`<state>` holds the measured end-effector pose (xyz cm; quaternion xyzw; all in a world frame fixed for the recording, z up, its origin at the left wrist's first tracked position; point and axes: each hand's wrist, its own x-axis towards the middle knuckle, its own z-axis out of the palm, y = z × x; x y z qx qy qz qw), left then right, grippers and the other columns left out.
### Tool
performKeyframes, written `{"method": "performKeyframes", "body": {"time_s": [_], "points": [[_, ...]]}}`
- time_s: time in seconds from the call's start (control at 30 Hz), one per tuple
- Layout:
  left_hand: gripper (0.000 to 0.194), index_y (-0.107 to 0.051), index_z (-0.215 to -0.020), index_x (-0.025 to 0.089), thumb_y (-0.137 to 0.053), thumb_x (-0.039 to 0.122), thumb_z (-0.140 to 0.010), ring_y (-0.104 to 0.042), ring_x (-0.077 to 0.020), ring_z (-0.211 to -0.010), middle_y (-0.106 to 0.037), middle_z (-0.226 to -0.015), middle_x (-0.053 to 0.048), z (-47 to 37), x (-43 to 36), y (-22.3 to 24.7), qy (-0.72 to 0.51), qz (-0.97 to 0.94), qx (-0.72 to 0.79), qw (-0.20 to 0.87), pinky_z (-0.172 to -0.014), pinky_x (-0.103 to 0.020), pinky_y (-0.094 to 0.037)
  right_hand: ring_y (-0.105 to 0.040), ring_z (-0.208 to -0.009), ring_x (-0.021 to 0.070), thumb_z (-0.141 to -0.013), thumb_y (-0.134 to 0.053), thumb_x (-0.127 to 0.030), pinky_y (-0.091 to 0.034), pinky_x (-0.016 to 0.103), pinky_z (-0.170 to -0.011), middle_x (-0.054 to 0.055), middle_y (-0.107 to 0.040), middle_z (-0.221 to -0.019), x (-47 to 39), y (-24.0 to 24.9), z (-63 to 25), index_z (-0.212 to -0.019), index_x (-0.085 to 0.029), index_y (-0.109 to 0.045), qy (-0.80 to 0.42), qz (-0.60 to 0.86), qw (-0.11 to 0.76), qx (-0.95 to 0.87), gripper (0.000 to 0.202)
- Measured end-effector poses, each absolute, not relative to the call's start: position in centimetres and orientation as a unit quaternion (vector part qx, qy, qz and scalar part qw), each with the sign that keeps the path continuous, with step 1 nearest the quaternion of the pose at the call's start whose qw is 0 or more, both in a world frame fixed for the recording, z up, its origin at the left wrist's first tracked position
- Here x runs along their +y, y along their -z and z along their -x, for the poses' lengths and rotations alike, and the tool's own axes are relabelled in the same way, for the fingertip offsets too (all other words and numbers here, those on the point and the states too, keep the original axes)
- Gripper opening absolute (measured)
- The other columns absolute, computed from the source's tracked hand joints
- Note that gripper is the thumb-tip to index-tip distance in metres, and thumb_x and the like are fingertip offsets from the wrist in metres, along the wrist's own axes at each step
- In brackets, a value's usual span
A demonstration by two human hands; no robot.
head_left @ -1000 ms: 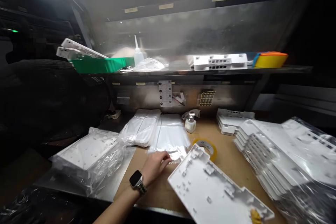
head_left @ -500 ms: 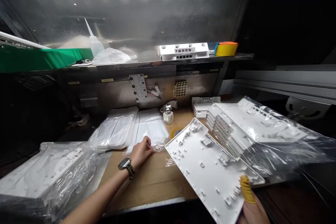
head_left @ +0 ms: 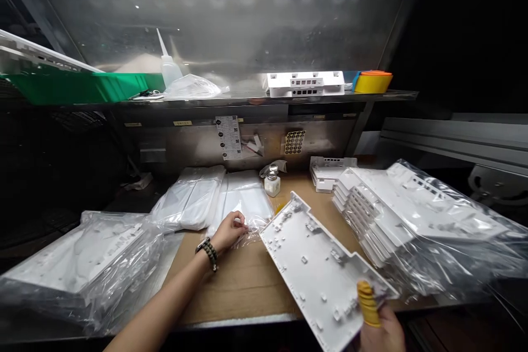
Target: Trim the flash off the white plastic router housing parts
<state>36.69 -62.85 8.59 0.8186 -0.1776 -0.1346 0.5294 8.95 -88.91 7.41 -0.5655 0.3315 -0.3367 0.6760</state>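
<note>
My right hand (head_left: 383, 327), with a yellow finger cot on the thumb, grips the near right corner of a white plastic housing panel (head_left: 315, 280). The panel is tilted over the cardboard, its inner side with clips and posts facing up. My left hand (head_left: 231, 231), a watch and beaded bracelet on its wrist, is closed in a pinch at the front edge of a clear plastic bag (head_left: 258, 225). That bag lies at the front of a pile of flat bags (head_left: 243, 192). A second pile of bags (head_left: 190, 198) lies beside it.
Bagged white panels (head_left: 78, 258) lie at the left. A stack of white panels (head_left: 379, 209) under clear plastic stands at the right. A pump bottle (head_left: 272, 181) stands behind the bags. The shelf holds a green bin (head_left: 82, 88), a squeeze bottle (head_left: 170, 71) and yellow tape (head_left: 373, 82).
The view has swung slightly left. My right hand has moved the panel lower and nearer to me, changing its tilt. My left hand stays at the bag's front edge.
</note>
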Motion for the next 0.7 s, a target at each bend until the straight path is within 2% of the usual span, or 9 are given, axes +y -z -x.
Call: {"method": "performKeyframes", "body": {"time_s": [0.1, 0.17, 0.23, 0.37, 0.47, 0.53, 0.6, 0.7], "points": [[0.017, -0.064, -0.099, 0.015, -0.071, 0.027, -0.09, -0.065, -0.0161, -0.081, -0.067, -0.098, -0.003, -36.4, -63.3, -8.3, 0.1, -0.84, -0.181, 0.501, -0.076, -0.036, -0.058, -0.073, -0.097, 0.0348, -0.065, -0.081, -0.068, -0.061, 0.039, -0.081, 0.014, -0.079, -0.094, -86.1, -7.4, -10.7, -0.096, -0.016, -0.073, 0.31, 0.624, 0.658, 0.286, 0.061], [0.018, -0.064, -0.099, 0.015, -0.069, 0.03, -0.092, -0.065, -0.0159, -0.078, -0.067, -0.093, -0.002, -36.2, -63.6, -8.4, 0.084, -0.851, -0.191, 0.482, -0.075, -0.036, -0.057, -0.068, -0.114, 0.0351, -0.072, -0.078, -0.064, -0.056, 0.042, -0.098, 0.014, -0.077, -0.112, -84.4, -8.0, -11.6, -0.109, -0.017, -0.073, 0.301, 0.649, 0.657, 0.238, 0.059], [0.018, -0.064, -0.102, 0.016, -0.065, 0.032, -0.095, -0.065, -0.0172, -0.081, -0.067, -0.092, -0.002, -35.9, -63.7, -8.7, 0.07, -0.858, -0.207, 0.465, -0.08, -0.039, -0.057, -0.064, -0.122, 0.0347, -0.076, -0.075, -0.063, -0.05, 0.043, -0.107, 0.014, -0.074, -0.121, -83.4, -8.5, -12.3, -0.116, -0.019, -0.072, 0.3, 0.654, 0.66, 0.215, 0.059], [0.016, -0.065, -0.1, 0.016, -0.061, 0.031, -0.097, -0.065, -0.0192, -0.094, -0.067, -0.11, -0.006, -35.1, -63.9, -9.4, 0.045, -0.868, -0.244, 0.43, -0.088, -0.042, -0.056, -0.061, -0.126, 0.0353, -0.077, -0.073, -0.065, -0.045, 0.045, -0.112, 0.015, -0.072, -0.125, -84.1, -8.1, -12.4, -0.123, -0.018, -0.07, 0.305, 0.662, 0.645, 0.23, 0.066], [0.013, -0.066, -0.095, 0.016, -0.063, 0.028, -0.095, -0.063, -0.0206, -0.102, -0.063, -0.121, -0.008, -34.2, -64.1, -9.7, 0.029, -0.882, -0.258, 0.393, -0.092, -0.043, -0.054, -0.062, -0.122, 0.0366, -0.073, -0.072, -0.072, -0.046, 0.046, -0.11, 0.015, -0.074, -0.117, -85.5, -7.4, -12.0, -0.121, -0.016, -0.069, 0.314, 0.667, 0.616, 0.277, 0.074], [0.015, -0.067, -0.104, 0.016, -0.066, 0.024, -0.092, -0.061, -0.0224, -0.104, -0.06, -0.126, -0.009, -33.6, -64.2, -9.9, 0.017, -0.893, -0.263, 0.366, -0.094, -0.046, -0.052, -0.064, -0.118, 0.037, -0.068, -0.074, -0.075, -0.049, 0.044, -0.105, 0.015, -0.076, -0.111, -86.1, -7.4, -11.6, -0.118, -0.015, -0.071, 0.31, 0.667, 0.608, 0.298, 0.079], [0.027, -0.064, -0.118, 0.018, -0.064, 0.02, -0.092, -0.06, -0.024, -0.105, -0.06, -0.123, -0.009, -33.2, -64.3, -10.0, 0.003, -0.901, -0.265, 0.344, -0.096, -0.048, -0.05, -0.064, -0.118, 0.0367, -0.068, -0.074, -0.076, -0.05, 0.043, -0.103, 0.015, -0.076, -0.111, -86.3, -7.6, -11.3, -0.118, -0.016, -0.071, 0.304, 0.662, 0.615, 0.301, 0.079], [0.036, -0.058, -0.132, 0.02, -0.052, 0.015, -0.096, -0.061, -0.0247, -0.104, -0.064, -0.109, -0.006, -33.1, -64.3, -10.3, -0.004, -0.905, -0.269, 0.329, -0.096, -0.05, -0.049, -0.061, -0.123, 0.0374, -0.07, -0.072, -0.077, -0.043, 0.047, -0.111, 0.015, -0.075, -0.115, -86.4, -8.0, -10.9, -0.12, -0.017, -0.07, 0.311, 0.656, 0.616, 0.306, 0.078]]}}
